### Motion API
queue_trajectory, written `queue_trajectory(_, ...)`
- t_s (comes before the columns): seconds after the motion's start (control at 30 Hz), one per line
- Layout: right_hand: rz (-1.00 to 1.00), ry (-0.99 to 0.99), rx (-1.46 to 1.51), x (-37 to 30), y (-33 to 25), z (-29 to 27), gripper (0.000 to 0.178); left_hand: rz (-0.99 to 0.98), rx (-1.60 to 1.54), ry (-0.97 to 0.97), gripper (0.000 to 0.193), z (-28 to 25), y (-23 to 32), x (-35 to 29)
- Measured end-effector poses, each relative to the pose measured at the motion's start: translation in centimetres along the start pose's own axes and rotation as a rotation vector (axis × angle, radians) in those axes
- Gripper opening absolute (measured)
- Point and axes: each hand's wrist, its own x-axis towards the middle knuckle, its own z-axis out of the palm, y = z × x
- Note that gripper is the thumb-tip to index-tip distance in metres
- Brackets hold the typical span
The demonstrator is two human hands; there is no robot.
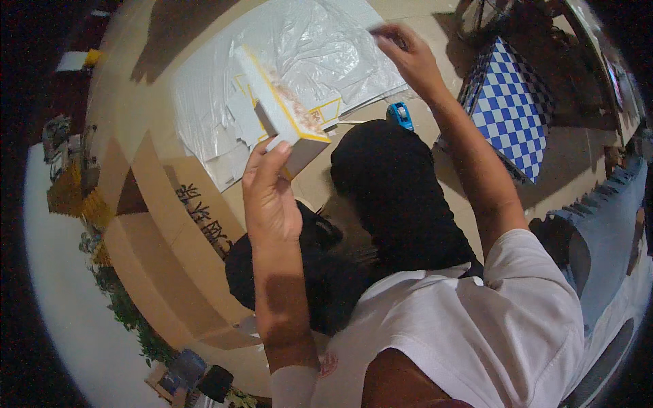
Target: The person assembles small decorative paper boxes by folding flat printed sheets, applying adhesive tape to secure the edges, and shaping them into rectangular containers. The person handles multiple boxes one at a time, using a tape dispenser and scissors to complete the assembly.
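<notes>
My left hand (273,187) grips the near end of a partly folded white carton (272,88) with yellow edges and a printed picture on one face. The thumb lies on the carton's end and the fingers go round its side. My right hand (411,58) is raised at the right, apart from the carton, over the edge of a white sheet stack (320,41) covered in clear plastic. Its fingers look loosely bent and apart, slightly blurred, with nothing visible in them. A blue tape dispenser (400,115) rests on the floor beside my knee.
An open brown cardboard box (163,272) stands on the left. To the right is a blue-and-white checkered box (507,109). Light blue cloth (605,231) hangs or lies at the far right. Green plants (129,309) line the left edge. My knees in black trousers (388,183) are between my arms.
</notes>
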Motion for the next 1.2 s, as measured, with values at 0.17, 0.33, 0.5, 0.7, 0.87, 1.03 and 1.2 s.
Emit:
queue_trajectory(0.17,0.723,-0.167,-0.357,-15.0,22.0,-4.0,0.033,-0.107,-0.070,0.027,0.040,0.4,-1.7,0.3)
queue_trajectory(0.33,1.003,-0.159,-0.123,-21.3,24.9,-3.4,0.033,-0.192,-0.091,-0.001,0.058,0.7,-1.4,0.2)
queue_trajectory(0.5,1.073,-0.048,0.099,-21.5,27.0,-1.2,0.027,-0.249,-0.125,-0.025,0.067,0.8,-0.9,1.2)
queue_trajectory(0.7,1.112,0.005,-0.075,-21.7,29.7,0.0,0.016,-0.183,-0.240,0.098,0.065,1.3,-2.2,2.3)
queue_trajectory(0.87,1.043,-0.042,-0.157,-21.7,32.0,0.0,0.030,-0.170,-0.236,0.095,0.055,1.6,-2.9,2.9)
queue_trajectory(1.03,1.155,-0.079,-0.012,-20.2,30.5,-0.3,0.019,-0.185,-0.202,0.106,0.052,1.8,-3.4,3.1)
queue_trajectory(1.2,1.209,-0.001,0.241,-21.3,28.5,-1.2,0.021,-0.165,-0.201,0.189,0.044,1.6,-3.9,3.3)
